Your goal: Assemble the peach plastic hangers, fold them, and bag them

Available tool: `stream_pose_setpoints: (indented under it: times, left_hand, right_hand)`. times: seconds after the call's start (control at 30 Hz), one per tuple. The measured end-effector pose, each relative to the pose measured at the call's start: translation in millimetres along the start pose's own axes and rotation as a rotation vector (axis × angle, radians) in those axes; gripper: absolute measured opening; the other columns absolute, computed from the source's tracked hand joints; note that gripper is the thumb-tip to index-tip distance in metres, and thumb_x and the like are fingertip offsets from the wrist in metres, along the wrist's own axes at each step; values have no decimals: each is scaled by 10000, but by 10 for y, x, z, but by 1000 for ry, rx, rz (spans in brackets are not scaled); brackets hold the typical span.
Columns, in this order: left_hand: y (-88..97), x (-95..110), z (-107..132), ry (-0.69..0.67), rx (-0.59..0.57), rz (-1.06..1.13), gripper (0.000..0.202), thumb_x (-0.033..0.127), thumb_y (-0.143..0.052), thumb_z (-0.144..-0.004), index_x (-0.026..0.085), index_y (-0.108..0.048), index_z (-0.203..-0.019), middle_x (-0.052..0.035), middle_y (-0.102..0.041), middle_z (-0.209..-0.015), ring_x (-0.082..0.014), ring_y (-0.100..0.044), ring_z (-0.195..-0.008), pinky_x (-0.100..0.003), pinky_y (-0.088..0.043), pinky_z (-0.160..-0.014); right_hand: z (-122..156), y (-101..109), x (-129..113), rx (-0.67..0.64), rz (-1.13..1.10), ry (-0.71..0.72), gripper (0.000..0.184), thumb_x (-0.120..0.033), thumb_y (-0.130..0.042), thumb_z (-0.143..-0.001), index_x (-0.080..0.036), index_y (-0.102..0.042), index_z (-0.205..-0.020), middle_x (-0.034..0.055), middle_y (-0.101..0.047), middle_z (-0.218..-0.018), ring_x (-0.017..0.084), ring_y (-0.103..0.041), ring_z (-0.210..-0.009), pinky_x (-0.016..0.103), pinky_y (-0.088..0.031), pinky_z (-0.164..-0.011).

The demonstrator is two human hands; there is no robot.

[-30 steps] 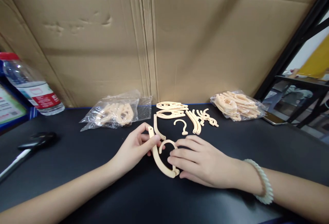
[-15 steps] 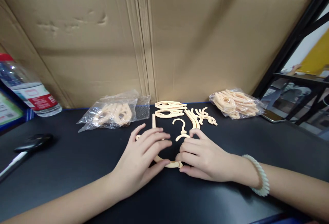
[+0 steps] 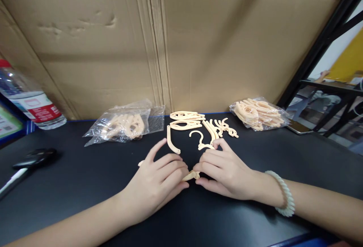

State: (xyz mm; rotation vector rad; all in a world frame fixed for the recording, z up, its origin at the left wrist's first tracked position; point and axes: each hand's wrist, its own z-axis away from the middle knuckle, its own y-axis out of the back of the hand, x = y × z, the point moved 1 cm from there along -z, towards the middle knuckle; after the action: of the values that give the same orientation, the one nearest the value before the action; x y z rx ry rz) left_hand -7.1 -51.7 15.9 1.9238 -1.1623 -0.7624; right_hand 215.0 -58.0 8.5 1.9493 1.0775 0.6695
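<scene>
My left hand (image 3: 161, 180) is closed over a cream plastic hanger piece (image 3: 190, 176); its palm and fingers hide most of it, and one end pokes out at the left. With thumb and fingers, my right hand (image 3: 224, 171) pinches the right end of the same piece. Just beyond my left fingers lies a curved cream hanger arm (image 3: 172, 142). A cream hook (image 3: 200, 138) rests ahead of my right hand, its lower curved part partly behind my raised index finger.
Farther back lie flat cream hanger parts (image 3: 185, 125), curved strips (image 3: 209, 131) and several small hooks (image 3: 225, 128). Clear bags of parts sit at left (image 3: 124, 126) and right (image 3: 258, 112). A bottle (image 3: 42, 105) and black object (image 3: 35, 158) stand left; cardboard (image 3: 221, 50) closes the back.
The piece in my hands has tilted and my left hand has come slightly lower over it. The curved arm beyond my left hand now shows more fully.
</scene>
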Motion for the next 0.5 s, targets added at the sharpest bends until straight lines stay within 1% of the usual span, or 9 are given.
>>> stream_pose_setpoints:
  times: [0.07, 0.13, 0.23, 0.37, 0.43, 0.5]
  left_hand:
    - [-24, -11, 12, 1, -47, 53, 85, 150, -543, -933, 180, -583, -1001, -12, -730, -939, -176, -666, -873, -443, -218, -1123]
    - [-50, -18, 27, 22, -64, 77, 82, 137, -509, -948, 173, -566, -995, -22, -715, -946, -169, -654, -839, -416, -285, -1061]
    - [-87, -10, 33, 34, -98, 60, 130, 110, -432, -972, 171, -547, -962, -24, -692, -901, -166, -633, -782, -405, -335, -980]
    - [-103, 19, 6, 26, -185, -19, 242, 110, -345, -992, 171, -530, -848, -24, -645, -792, -169, -573, -675, -364, -387, -785]
    - [-94, 35, -9, 15, -207, -35, 314, 88, -293, -990, 175, -523, -795, -21, -621, -756, -168, -547, -640, -354, -383, -740]
    - [-79, 46, -20, 9, -207, -20, 355, 67, -261, -980, 179, -523, -768, -17, -602, -736, -166, -532, -625, -354, -384, -746]
  right_hand:
    - [-5, -3, -5, 13, -6, -9, 150, -253, -496, -965, -156, -602, -924, -3, -627, -759, 131, -533, -718, 353, -290, -821]
    - [-9, -8, -14, 9, -1, -14, 165, -266, -490, -970, -157, -603, -921, 0, -625, -762, 133, -522, -713, 355, -288, -823]
    - [-17, -12, -41, -10, 41, 15, 182, -265, -477, -981, -156, -607, -913, 1, -619, -745, 140, -506, -717, 361, -283, -821]
    - [-26, -15, -76, -32, 66, 49, 230, -299, -477, -992, -145, -612, -886, -1, -596, -710, 145, -487, -709, 357, -285, -798]
    - [-22, -26, -79, -64, 18, 17, 245, -318, -480, -991, -150, -613, -872, 1, -595, -719, 142, -488, -705, 351, -293, -801]
    - [-14, -47, -72, -108, -97, -57, 222, -328, -512, -977, -162, -615, -875, -4, -599, -748, 132, -499, -705, 340, -305, -809]
